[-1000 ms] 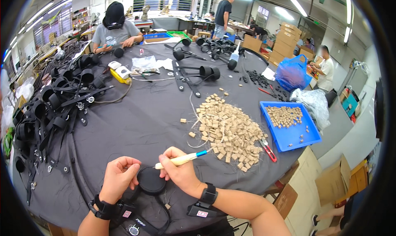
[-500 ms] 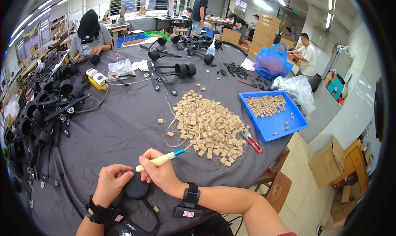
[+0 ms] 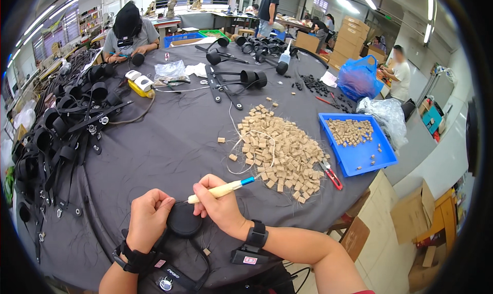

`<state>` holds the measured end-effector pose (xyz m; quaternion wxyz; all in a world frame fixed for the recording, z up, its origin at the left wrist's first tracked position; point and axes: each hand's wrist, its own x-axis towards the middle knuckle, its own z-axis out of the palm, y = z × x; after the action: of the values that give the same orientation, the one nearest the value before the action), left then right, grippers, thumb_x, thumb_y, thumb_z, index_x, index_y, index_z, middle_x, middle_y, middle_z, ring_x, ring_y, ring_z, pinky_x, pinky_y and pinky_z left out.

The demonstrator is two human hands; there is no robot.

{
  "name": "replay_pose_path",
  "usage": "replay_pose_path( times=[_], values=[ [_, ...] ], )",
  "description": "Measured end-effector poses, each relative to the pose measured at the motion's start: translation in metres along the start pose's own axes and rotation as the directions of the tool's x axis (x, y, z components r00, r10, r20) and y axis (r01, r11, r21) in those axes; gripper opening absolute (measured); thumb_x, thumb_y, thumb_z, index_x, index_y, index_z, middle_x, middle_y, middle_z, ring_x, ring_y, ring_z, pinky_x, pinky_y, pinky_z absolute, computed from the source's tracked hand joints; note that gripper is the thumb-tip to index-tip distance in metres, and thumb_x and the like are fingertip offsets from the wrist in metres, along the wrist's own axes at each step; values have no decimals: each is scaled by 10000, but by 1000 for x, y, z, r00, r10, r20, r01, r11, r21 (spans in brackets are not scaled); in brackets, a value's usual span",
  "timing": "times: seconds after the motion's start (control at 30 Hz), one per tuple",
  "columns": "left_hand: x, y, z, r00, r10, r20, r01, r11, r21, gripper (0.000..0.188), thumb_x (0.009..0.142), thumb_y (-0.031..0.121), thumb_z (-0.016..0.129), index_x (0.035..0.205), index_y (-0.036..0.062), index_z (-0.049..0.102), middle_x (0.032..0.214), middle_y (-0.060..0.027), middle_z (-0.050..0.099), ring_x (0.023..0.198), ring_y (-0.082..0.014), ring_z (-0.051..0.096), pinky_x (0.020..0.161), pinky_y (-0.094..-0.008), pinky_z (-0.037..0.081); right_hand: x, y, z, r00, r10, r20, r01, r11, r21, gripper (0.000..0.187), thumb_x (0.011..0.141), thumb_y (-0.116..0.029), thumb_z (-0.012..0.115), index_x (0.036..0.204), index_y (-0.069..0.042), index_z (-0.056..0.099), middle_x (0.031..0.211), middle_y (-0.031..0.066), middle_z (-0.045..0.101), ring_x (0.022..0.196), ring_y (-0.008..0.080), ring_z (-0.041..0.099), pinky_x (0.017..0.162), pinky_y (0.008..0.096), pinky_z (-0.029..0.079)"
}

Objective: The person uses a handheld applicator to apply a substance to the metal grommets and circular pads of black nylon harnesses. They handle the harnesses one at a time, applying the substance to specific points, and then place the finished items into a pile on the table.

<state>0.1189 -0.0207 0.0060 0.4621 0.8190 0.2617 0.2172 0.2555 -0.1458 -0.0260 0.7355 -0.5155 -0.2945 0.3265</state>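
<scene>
One round black pad [image 3: 184, 220] is between the two hands. The left hand [image 3: 146, 220] has its thumb and finger pressed together by the pad's top edge; what they pinch is too small to tell. The right hand [image 3: 220, 207] pinches a pale tool [image 3: 221, 190], like a fat pen, and its thin end points at the left fingertips. That looks risky: if it slips, it could poke the left thumb. The pad is round, so it could turn if held too loosely. A black strap [image 3: 187, 282] lies nearer the body than the hands. Past the right hand are tan blocks [image 3: 280, 153], then red-handled snips [image 3: 333, 177] and a blue tray [image 3: 344, 155].
</scene>
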Motion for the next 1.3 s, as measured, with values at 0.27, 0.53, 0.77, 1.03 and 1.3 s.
replay_pose_path(
  times=[0.27, 0.53, 0.77, 1.03, 1.3],
  values=[
    [-1, 4, -9, 994, -83, 64, 82, 996, 24, 183, 956, 142, 590, 852, -8, 600, 625, -13, 570, 480, -74, 520, 447, -235, 414, -3, -5, 6, 1000, 10, -22, -11, 998, -56, 138, 996, -169, 534, 913, -59, 530, 712, 46, 630, 574, 85, 614, 482, 202, 467],
    [-1, -1, -12, 977, -177, 117, 190, 975, -116, 224, 990, 193, 570, 869, 7, 600, 662, 3, 566, 538, -48, 515, 464, -214, 435, -1, -5, 9, 1000, -13, -4, 12, 998, -62, 166, 974, -157, 594, 875, -49, 515, 705, 21, 603, 553, 53, 575, 468, 182, 440],
    [3, -12, -1, 997, -63, 55, 68, 993, -98, 215, 991, 185, 574, 875, 5, 591, 712, 21, 562, 604, -46, 508, 528, -211, 433, -2, -6, 11, 999, -41, 34, 45, 991, -127, 169, 956, -146, 628, 867, -37, 534, 707, 15, 598, 563, 42, 555, 486, 177, 419],
    [5, -14, 2, 996, -78, 49, 87, 975, -203, 237, 991, 199, 587, 862, 0, 593, 707, 32, 553, 611, -45, 491, 555, -215, 422, -2, -9, 15, 999, -42, 34, 47, 983, -176, 167, 948, -141, 642, 862, -32, 548, 718, 13, 595, 572, 40, 548, 513, 180, 440],
    [7, -21, 5, 996, -77, 53, 88, 962, -257, 261, 994, 235, 592, 866, 8, 605, 705, 41, 550, 606, -35, 477, 543, -205, 409, -1, -8, 15, 999, -33, 42, 41, 981, -190, 165, 944, -145, 648, 868, -33, 554, 731, 9, 609, 575, 34, 548, 513, 178, 442]
  ],
)
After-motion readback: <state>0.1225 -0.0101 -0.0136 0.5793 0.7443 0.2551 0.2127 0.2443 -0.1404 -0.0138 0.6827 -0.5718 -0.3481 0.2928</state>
